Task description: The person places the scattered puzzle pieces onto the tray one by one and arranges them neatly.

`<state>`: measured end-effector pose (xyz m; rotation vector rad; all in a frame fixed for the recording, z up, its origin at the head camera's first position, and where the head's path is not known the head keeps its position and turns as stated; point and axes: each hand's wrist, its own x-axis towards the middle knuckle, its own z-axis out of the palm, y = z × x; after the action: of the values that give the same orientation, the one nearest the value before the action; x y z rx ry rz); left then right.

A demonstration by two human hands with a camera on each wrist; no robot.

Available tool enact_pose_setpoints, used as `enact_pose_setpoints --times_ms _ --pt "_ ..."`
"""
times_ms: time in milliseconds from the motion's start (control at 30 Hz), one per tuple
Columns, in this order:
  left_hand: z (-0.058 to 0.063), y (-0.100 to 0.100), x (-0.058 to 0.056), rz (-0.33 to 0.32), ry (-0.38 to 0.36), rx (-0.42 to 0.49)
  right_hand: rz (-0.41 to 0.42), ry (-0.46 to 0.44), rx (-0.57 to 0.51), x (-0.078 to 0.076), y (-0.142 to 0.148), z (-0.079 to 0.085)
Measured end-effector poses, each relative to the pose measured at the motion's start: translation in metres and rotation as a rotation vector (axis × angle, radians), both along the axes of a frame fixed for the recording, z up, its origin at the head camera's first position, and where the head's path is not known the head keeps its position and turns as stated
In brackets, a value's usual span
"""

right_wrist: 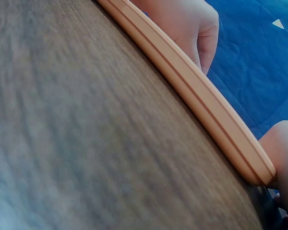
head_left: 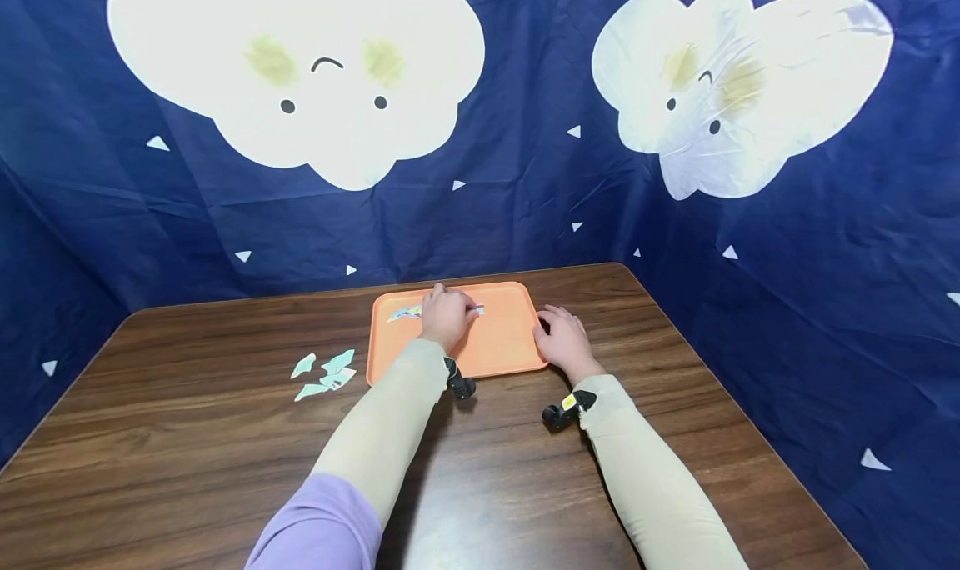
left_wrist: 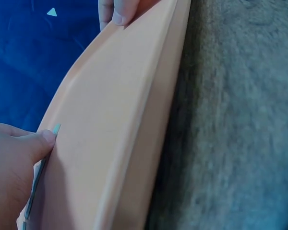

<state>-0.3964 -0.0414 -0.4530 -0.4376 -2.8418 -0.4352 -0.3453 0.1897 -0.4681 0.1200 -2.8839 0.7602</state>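
An orange tray [head_left: 506, 341] lies on the table. Over its middle, my left hand [head_left: 446, 313] pinches a small flat puzzle piece [head_left: 480, 309] between thumb and fingers. The piece's pale tip [left_wrist: 56, 128] shows past the thumb in the left wrist view; the rest is hidden. Left of that hand, joined printed pieces [head_left: 405, 312] lie on the tray, partly covered by the hand. My right hand [head_left: 564, 338] grips the tray's right rim, with the thumb on the inner side and the fingers outside. In the right wrist view, the tray wall [right_wrist: 197, 91] hides part of both hands.
Several loose pale green pieces [head_left: 333, 374] with pointed edges lie on the wooden table [head_left: 187, 403], left of the tray. Behind the table hangs a blue cloth [head_left: 525, 220] with white clouds and triangles. Each wrist wears a small black camera [head_left: 460, 382].
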Motion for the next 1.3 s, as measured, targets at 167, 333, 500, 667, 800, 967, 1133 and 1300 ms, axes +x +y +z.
enact_pose_setpoints --times_ms 167,333,500,667,800,967,1133,1300 --pt "-0.002 -0.004 0.001 0.013 -0.005 0.003 0.007 0.0 -0.001 0.0 -0.004 0.0" --pt "0.0 -0.007 0.004 0.0 0.025 0.051 -0.001 -0.001 0.0 -0.001 -0.005 -0.001" --pt "0.006 -0.013 0.008 -0.022 0.079 0.106 0.008 0.001 -0.001 -0.002 -0.005 -0.001" --pt "0.018 -0.021 0.016 -0.049 0.103 0.146 0.013 0.01 -0.005 -0.002 -0.003 0.002" --pt "0.026 -0.029 0.028 -0.059 0.108 0.179 0.01 0.008 -0.005 -0.002 -0.002 0.003" --pt "0.029 -0.043 0.043 -0.056 0.131 0.221 0.008 0.003 0.003 -0.003 0.0 0.002" --pt "0.03 -0.062 0.06 -0.044 0.144 0.237 0.008 0.014 0.002 -0.003 0.0 0.0" --pt "0.026 -0.088 0.075 -0.036 0.175 0.243 0.01 0.009 -0.001 -0.001 0.0 0.001"
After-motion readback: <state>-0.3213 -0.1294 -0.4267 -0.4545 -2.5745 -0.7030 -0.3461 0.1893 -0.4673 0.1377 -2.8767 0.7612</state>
